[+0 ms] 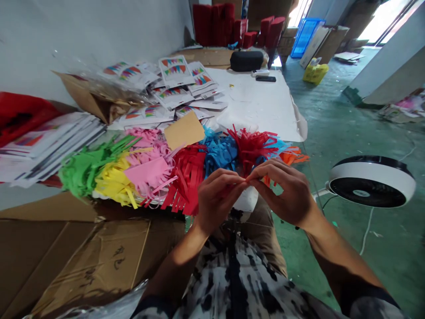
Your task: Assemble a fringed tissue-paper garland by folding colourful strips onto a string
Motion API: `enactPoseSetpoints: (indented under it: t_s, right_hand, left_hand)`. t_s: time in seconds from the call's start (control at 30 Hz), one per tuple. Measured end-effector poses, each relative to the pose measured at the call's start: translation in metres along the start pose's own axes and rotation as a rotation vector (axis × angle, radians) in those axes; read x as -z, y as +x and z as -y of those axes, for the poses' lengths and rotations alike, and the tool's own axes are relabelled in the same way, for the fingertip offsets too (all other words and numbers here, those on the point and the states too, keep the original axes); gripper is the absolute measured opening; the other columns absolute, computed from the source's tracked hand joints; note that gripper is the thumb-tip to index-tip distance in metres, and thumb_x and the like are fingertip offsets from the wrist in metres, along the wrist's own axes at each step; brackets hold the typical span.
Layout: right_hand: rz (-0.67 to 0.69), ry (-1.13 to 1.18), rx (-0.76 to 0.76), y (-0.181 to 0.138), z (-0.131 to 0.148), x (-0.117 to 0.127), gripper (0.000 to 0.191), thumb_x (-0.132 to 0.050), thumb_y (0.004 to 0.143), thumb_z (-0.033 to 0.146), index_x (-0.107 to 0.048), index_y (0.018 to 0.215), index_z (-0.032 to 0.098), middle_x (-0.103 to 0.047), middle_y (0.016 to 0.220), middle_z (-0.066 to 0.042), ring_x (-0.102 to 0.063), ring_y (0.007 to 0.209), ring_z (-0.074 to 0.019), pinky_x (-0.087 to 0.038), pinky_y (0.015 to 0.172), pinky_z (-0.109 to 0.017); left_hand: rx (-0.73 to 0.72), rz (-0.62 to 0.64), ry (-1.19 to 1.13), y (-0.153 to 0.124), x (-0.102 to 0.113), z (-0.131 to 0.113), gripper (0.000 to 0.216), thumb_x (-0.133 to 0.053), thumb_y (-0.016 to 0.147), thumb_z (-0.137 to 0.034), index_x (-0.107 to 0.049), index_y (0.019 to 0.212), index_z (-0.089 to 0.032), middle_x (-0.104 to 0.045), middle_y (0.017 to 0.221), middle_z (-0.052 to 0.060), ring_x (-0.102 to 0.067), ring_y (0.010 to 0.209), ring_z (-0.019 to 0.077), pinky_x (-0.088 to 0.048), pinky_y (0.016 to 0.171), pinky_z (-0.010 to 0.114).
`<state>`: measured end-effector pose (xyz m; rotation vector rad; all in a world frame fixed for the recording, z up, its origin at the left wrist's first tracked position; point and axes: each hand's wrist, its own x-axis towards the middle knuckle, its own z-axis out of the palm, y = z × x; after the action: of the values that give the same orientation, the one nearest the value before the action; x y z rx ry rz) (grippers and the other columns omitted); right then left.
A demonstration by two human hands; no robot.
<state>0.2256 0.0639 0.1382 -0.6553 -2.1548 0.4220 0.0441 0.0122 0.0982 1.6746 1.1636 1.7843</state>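
Note:
My left hand [217, 199] and my right hand [285, 190] meet fingertip to fingertip in front of my lap. Both are closed in a pinch at the narrow lower end of a red paper tassel [250, 148], whose cut strips fan out above the fingers. The exact spot they grip is partly hidden by the fingertips. Just beyond lie a blue fringed bundle [221, 153] and orange strips [294, 156]. Left of my left hand, red fringe [187, 173] hangs over the table edge, with pink [149, 170], yellow [116, 179] and green [88, 166] fringe further along.
A tan card [184, 130] rests on the fringe. Printed packets [174, 71] are heaped behind, near a black case [246, 60] and a phone [265, 79]. A cardboard box [109, 257] stands at lower left, a white fan [372, 179] at right.

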Motion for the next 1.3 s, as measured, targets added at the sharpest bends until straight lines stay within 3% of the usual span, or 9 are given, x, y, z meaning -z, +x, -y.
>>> enactPoseSetpoints:
  t_s: [0.13, 0.4, 0.53, 0.7, 0.93, 1.1, 1.3]
  right_hand:
    - [-0.040, 0.019, -0.069, -0.003, -0.002, 0.000, 0.006, -0.067, 0.100, 0.022, -0.071, 0.098, 0.026, -0.075, 0.092, -0.002, -0.069, 0.084, -0.0178, -0.056, 0.076, -0.035]
    - [0.057, 0.240, -0.215, -0.007, -0.010, 0.001, 0.011, -0.074, 0.097, 0.026, -0.081, 0.105, 0.030, -0.078, 0.100, -0.001, -0.073, 0.089, -0.0170, -0.059, 0.080, -0.033]
    - [0.022, 0.393, -0.324, -0.013, -0.013, -0.005, 0.034, -0.077, 0.095, 0.028, -0.072, 0.129, 0.029, -0.078, 0.103, -0.002, -0.072, 0.091, -0.0169, -0.058, 0.080, -0.032]
    - [-0.010, 0.406, -0.429, -0.017, -0.020, -0.010, 0.012, -0.077, 0.096, 0.035, -0.078, 0.100, 0.024, -0.074, 0.088, -0.001, -0.066, 0.077, -0.0142, -0.051, 0.070, -0.029]
    - [-0.026, 0.456, -0.485, -0.022, -0.028, -0.020, 0.018, -0.075, 0.096, 0.041, -0.076, 0.101, 0.024, -0.075, 0.092, -0.002, -0.067, 0.079, -0.0157, -0.051, 0.072, -0.031]
    - [-0.067, 0.464, -0.455, -0.024, -0.031, -0.021, 0.025, -0.076, 0.095, 0.041, -0.075, 0.114, 0.026, -0.075, 0.101, -0.003, -0.068, 0.085, -0.0167, -0.052, 0.076, -0.032]
    - [-0.088, 0.324, -0.429, -0.025, -0.029, -0.022, 0.015, -0.074, 0.097, 0.037, -0.075, 0.091, 0.023, -0.070, 0.082, -0.001, -0.062, 0.074, -0.0147, -0.048, 0.069, -0.030]
  left_hand:
    - [0.077, 0.007, -0.037, -0.001, -0.001, 0.001, 0.006, -0.079, 0.091, -0.022, -0.081, 0.096, -0.024, -0.077, 0.092, 0.005, -0.070, 0.086, 0.0175, -0.056, 0.078, 0.030]
    - [0.083, 0.051, -0.008, 0.000, -0.002, 0.005, 0.002, -0.078, 0.092, -0.024, -0.078, 0.091, -0.022, -0.075, 0.088, 0.004, -0.069, 0.083, 0.0171, -0.054, 0.077, 0.031]
    - [0.168, 0.054, -0.036, -0.001, -0.005, 0.007, 0.008, -0.076, 0.095, -0.029, -0.077, 0.090, -0.022, -0.073, 0.087, 0.003, -0.067, 0.082, 0.0160, -0.052, 0.075, 0.029]
    - [0.272, 0.068, -0.053, -0.003, -0.007, 0.013, 0.012, -0.078, 0.094, -0.034, -0.078, 0.093, -0.022, -0.075, 0.089, 0.002, -0.068, 0.083, 0.0149, -0.052, 0.076, 0.026]
    - [0.387, 0.075, -0.067, -0.003, -0.007, 0.020, 0.020, -0.080, 0.091, -0.040, -0.077, 0.090, -0.021, -0.075, 0.084, 0.000, -0.068, 0.076, 0.0132, -0.052, 0.071, 0.024]
    - [0.428, 0.085, -0.123, -0.002, -0.010, 0.021, 0.023, -0.081, 0.090, -0.042, -0.075, 0.089, -0.020, -0.075, 0.084, 0.001, -0.067, 0.074, 0.0131, -0.053, 0.069, 0.024]
    - [0.383, 0.238, -0.103, -0.002, -0.010, 0.021, 0.028, -0.074, 0.095, -0.047, -0.075, 0.104, -0.021, -0.076, 0.098, 0.005, -0.069, 0.090, 0.0169, -0.054, 0.080, 0.027]
